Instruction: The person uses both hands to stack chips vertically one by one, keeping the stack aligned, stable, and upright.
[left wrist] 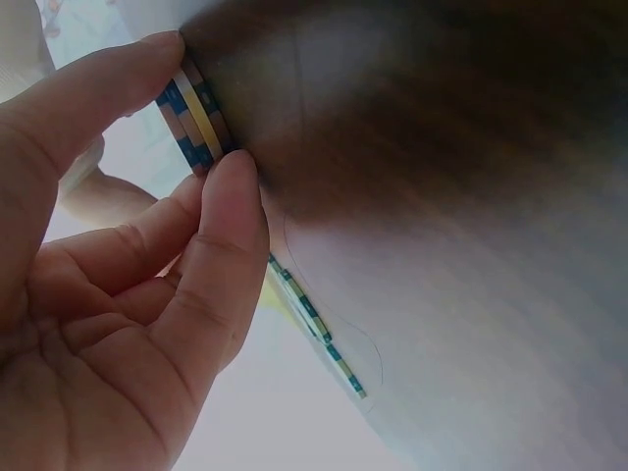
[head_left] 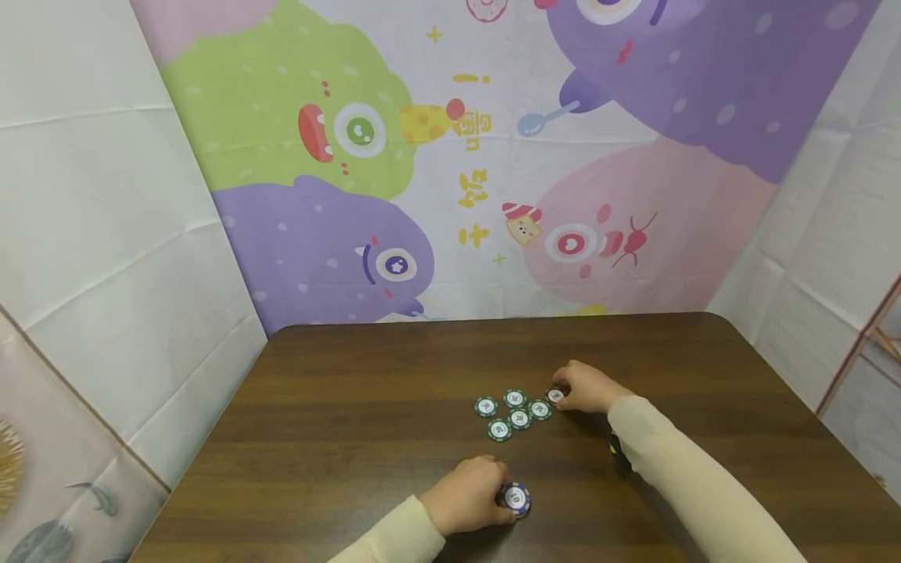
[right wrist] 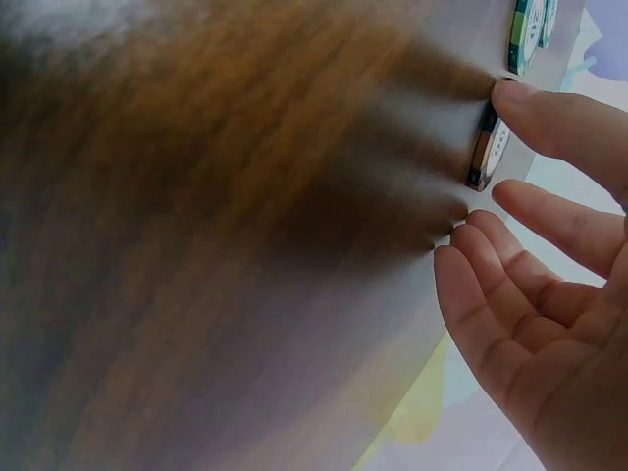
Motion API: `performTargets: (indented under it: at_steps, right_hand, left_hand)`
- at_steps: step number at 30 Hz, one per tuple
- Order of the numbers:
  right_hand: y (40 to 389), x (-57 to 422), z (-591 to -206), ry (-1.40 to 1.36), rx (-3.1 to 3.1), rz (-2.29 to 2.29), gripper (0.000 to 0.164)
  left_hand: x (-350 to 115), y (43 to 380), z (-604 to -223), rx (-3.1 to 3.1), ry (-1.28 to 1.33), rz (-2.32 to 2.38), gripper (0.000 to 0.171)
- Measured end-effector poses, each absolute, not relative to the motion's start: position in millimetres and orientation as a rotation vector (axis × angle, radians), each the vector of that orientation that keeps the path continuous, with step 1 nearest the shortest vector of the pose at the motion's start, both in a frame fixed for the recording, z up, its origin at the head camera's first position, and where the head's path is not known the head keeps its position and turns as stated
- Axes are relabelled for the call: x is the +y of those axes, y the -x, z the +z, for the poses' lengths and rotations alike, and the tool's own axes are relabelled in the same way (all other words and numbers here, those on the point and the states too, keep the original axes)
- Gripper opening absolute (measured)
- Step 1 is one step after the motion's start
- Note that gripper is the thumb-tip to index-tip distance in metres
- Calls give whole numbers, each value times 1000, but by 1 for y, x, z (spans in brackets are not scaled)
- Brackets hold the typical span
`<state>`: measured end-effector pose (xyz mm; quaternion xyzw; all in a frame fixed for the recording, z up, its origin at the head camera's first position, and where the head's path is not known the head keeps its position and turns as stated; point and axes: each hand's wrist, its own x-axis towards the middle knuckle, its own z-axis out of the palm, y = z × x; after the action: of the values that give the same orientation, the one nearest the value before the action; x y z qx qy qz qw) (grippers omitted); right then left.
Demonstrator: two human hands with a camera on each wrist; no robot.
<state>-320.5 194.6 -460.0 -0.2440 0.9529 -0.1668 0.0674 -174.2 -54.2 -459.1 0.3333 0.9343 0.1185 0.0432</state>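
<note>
My left hand (head_left: 470, 496) pinches a small stack of poker chips (head_left: 517, 499) near the front of the table. A blue-and-white chip marked 10 tops it. In the left wrist view, thumb and fingertips hold the edges of the stack (left wrist: 196, 116). Farther back, my right hand (head_left: 590, 388) has its thumb and index finger on either side of a brown-and-black poker chip (head_left: 555, 396). That chip (right wrist: 488, 147) stays low at the tabletop, with the thumb at one edge; firm contact by the index finger is unclear. Its other fingers are loosely bent.
Several green poker chips (head_left: 519, 419) lie flat in a loose cluster left of the right hand. The brown wooden table (head_left: 352, 375) ends at a cartoon-printed cloth (head_left: 464, 266) behind it. White cloth panels (head_left: 105, 156) stand at both sides.
</note>
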Motion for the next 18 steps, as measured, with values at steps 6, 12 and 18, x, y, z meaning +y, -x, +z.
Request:
performTargets:
  at_steps: [6, 12, 18]
  right_hand:
    - [319, 193, -457, 753, 2860, -484, 32]
    - [320, 192, -458, 766, 2865, -466, 28]
    - [321, 193, -461, 751, 2875, -457, 24]
  left_hand:
    - [-54, 174, -460, 2849, -1018, 363, 26]
    - [-54, 174, -461, 2860, -1039, 345, 26]
    - [-54, 174, -460, 2870, -1042, 337, 27]
